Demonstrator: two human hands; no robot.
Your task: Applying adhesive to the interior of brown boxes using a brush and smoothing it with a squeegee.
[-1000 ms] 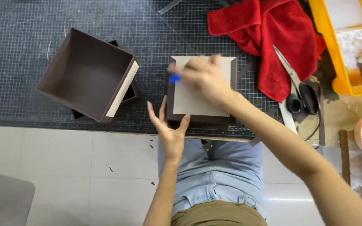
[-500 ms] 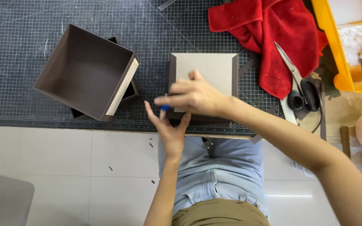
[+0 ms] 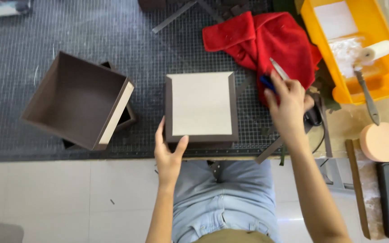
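Left hand (image 3: 168,155): fingers spread, cupping the box's (image 3: 201,106) near left corner. Right hand (image 3: 288,105): fingers curled, pinching a blue tool (image 3: 267,83) over the red cloth (image 3: 266,40).

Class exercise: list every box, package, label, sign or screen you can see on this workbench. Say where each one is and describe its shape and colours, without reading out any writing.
Open box: left on the cutting mat, tipped, square, dark brown with a pale edge.
Flat box: centre, square, pale cream face with dark brown border; left hand touches its near corner.
Right hand: beside it, holding a small blue tool.
Labels, signs, screens: none that I can tell.
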